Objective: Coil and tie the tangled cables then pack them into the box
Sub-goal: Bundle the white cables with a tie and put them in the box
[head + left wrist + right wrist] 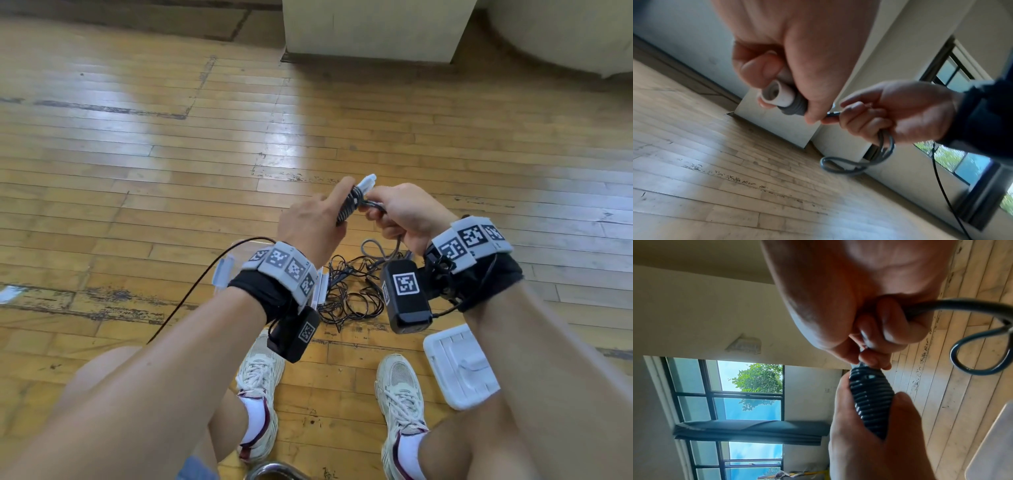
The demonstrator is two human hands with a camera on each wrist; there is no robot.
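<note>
My left hand (325, 216) grips a grey cable bundle (347, 205) wound tightly round itself, with its white plug (367, 181) poking out past the fingers. My right hand (380, 209) pinches the same cable right beside the windings, and the loose grey tail (383, 250) hangs in a loop below it. The left wrist view shows the white plug (777, 95), the grey windings (795, 108) and the tail loop (857, 164). The right wrist view shows the dark wound bundle (869, 402) inside my left hand (869, 447). A tangle of thin black cables (349, 294) lies on the floor.
A white plastic lid or tray (459, 366) lies on the wooden floor by my right shoe (400, 387). A clear plastic box (224, 272) is mostly hidden under my left wrist. A pale pillar base (373, 31) stands ahead.
</note>
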